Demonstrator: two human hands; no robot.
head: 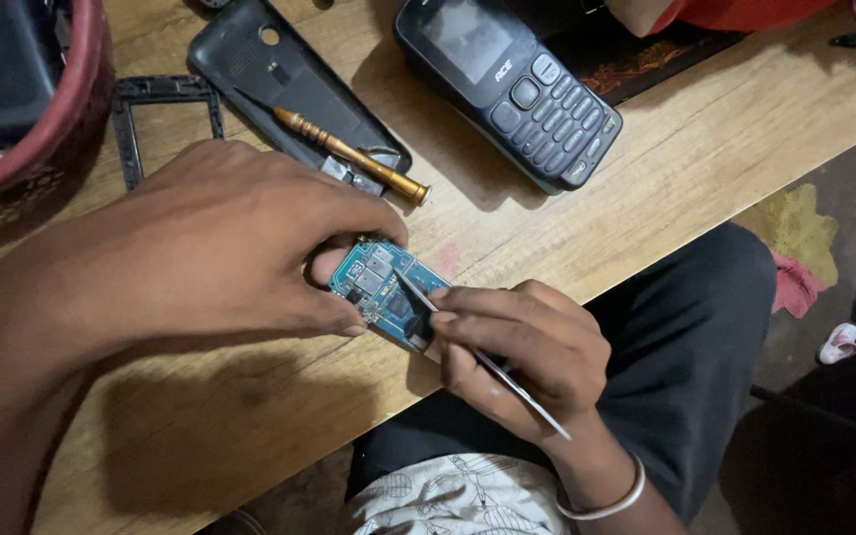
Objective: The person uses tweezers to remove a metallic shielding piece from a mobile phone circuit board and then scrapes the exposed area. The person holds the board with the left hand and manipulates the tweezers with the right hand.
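One small blue circuit board (385, 289) lies at the near edge of the wooden table (705, 149), pinched by your left hand (220, 243). Your right hand (517, 352) grips metal tweezers (478, 352), their tip on the board. Just beyond lies a black back cover (279, 74) with a brass screwdriver (349, 154) across it, then a keypad phone (517, 84). At far left, a red basket (71, 109) holds dark items you cannot make out.

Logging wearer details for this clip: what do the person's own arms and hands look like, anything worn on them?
Both forearms are bare, no sleeves or gloves. The right hand has a thin silver metal bangle at its wrist. The left hand shows no rings or watch.
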